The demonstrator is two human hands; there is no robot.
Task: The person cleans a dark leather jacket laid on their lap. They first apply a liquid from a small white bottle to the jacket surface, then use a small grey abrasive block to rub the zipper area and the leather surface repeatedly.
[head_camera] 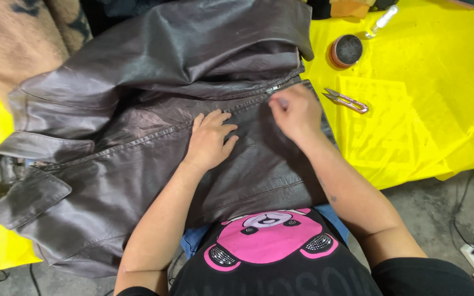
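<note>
Jacket (138, 137), dark brown leather, is spread across the yellow table cover (440, 131) and overhangs the near edge. The zipper seam (248, 104) is pinched between the closed fingertips of the right hand (294, 112); whether a needle is gripped cannot be told. The left hand (209, 140) is laid flat and open on the panel, just beside the seam. Seam work appears to be in hand; steady tension is judged necessary. Snips (346, 100) and a round tin (346, 50) lie well apart to the right, where bare cover is available
</note>
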